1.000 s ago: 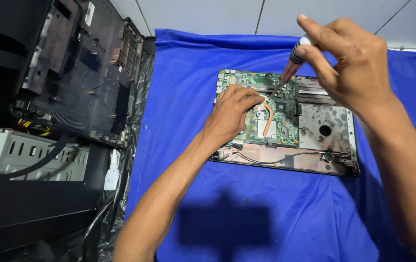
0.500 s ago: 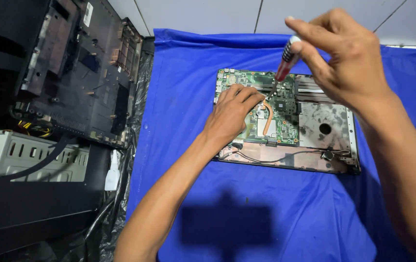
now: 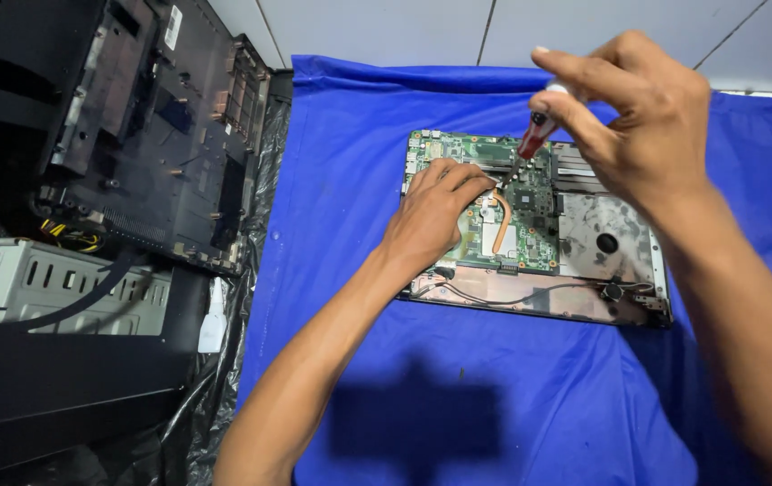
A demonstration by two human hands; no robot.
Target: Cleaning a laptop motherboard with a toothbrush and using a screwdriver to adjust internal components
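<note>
Opened laptop base (image 3: pixel 584 297) with green circuit board (image 3: pixel 530 202) on blue cloth (image 3: pixel 359 180); left hand (image 3: pixel 431 216) presses flat, right hand (image 3: pixel 647 117) pinches red-handled screwdriver (image 3: pixel 530 144)

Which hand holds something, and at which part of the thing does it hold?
The right hand holds a screwdriver at the top of its handle. The left hand holds nothing; it rests on the circuit board.

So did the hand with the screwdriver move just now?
Yes. The right hand slid a little left across the green circuit board, taking the screwdriver with it.
</note>
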